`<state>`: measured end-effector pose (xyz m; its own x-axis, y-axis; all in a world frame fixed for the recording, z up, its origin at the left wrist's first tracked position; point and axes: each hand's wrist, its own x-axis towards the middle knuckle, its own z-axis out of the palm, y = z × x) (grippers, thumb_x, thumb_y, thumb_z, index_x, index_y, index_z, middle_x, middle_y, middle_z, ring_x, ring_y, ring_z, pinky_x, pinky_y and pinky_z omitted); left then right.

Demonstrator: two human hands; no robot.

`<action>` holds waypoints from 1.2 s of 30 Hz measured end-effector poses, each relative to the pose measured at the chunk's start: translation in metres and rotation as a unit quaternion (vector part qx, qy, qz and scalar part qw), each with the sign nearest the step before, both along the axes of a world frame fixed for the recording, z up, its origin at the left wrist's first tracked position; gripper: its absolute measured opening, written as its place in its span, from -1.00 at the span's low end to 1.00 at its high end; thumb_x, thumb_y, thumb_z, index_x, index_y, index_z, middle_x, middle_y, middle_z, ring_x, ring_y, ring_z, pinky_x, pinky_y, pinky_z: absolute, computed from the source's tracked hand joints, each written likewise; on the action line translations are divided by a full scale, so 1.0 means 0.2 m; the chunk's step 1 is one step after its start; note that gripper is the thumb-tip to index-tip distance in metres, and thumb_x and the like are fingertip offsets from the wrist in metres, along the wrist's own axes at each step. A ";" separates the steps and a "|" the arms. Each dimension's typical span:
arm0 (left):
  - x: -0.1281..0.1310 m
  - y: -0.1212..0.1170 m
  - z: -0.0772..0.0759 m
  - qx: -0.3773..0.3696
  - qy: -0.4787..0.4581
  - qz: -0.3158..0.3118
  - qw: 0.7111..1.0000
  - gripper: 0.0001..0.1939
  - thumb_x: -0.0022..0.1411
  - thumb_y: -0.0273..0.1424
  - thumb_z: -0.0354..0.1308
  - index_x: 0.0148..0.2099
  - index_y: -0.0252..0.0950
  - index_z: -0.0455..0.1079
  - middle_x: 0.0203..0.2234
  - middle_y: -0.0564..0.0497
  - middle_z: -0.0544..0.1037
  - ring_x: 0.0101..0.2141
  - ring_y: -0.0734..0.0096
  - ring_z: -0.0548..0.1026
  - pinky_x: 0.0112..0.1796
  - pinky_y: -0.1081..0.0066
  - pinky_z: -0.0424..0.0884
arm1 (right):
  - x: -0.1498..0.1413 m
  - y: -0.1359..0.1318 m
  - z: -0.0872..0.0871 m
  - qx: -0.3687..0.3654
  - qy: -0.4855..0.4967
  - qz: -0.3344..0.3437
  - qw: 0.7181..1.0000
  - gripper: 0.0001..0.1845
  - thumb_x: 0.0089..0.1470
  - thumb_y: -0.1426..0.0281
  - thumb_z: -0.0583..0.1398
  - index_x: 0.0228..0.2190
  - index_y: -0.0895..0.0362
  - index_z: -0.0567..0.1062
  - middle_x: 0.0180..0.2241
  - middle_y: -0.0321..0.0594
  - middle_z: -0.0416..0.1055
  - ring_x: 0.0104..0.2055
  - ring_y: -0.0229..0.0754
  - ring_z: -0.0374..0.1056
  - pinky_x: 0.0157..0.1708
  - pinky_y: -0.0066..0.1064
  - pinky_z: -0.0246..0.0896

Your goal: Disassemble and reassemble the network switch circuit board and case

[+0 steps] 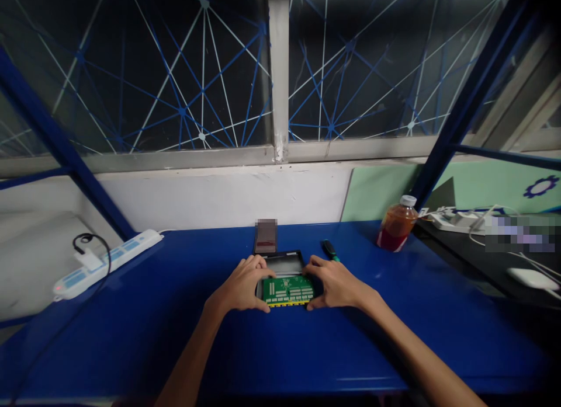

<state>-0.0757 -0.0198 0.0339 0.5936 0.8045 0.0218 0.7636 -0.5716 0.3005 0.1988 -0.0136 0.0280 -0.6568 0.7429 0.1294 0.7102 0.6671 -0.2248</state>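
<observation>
L hand (245,282) & R hand (336,281), both hands gripping green PCB (289,290) at opp. ends, blk-rimmed case (284,264) just behind

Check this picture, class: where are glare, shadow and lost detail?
Head view: faint glare on the blue table, right of the right hand; shadow along the right forearm; upper-right corner nearly black; pixelated patch at far right; markings on the green circuit board too small to read.
</observation>
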 end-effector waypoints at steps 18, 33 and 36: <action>-0.02 0.00 0.01 -0.009 -0.025 -0.005 1.000 -0.33 -0.21 -0.01 0.35 -0.01 -0.11 0.41 -0.12 -0.02 0.31 -0.09 0.12 0.29 -0.07 0.19 0.20 | 0.01 0.00 0.00 -0.003 0.034 0.006 0.999 -0.18 -0.32 -0.04 0.35 -0.05 0.09 0.39 -0.15 -0.11 0.33 -0.28 -0.05 0.36 -0.39 -0.34 0.13; -0.02 0.02 0.00 -0.028 -0.091 0.001 0.996 -0.34 -0.15 0.06 0.30 0.01 -0.08 0.41 -0.10 -0.04 0.34 -0.07 0.13 0.31 -0.04 0.15 0.25 | 0.25 0.21 -0.06 0.107 0.095 -0.219 0.965 -0.66 0.11 0.09 0.10 -0.26 0.06 0.47 -0.35 -0.23 0.44 -0.39 -0.17 0.38 -0.46 -0.40 0.13; -0.01 0.03 0.00 -0.034 -0.095 0.000 0.995 -0.37 -0.13 0.04 0.29 -0.01 -0.09 0.42 -0.10 -0.03 0.35 -0.07 0.14 0.31 -0.03 0.17 0.24 | 0.27 0.23 -0.10 0.105 0.074 -0.262 0.956 -0.61 0.08 0.05 0.10 -0.23 0.07 0.45 -0.38 -0.21 0.45 -0.38 -0.12 0.39 -0.50 -0.41 0.07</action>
<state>-0.0786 -0.0145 0.0342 0.5846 0.8074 0.0799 0.6886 -0.5458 0.4774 0.2530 0.0326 0.0088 -0.1640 0.9123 0.3753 0.9306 0.2693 -0.2480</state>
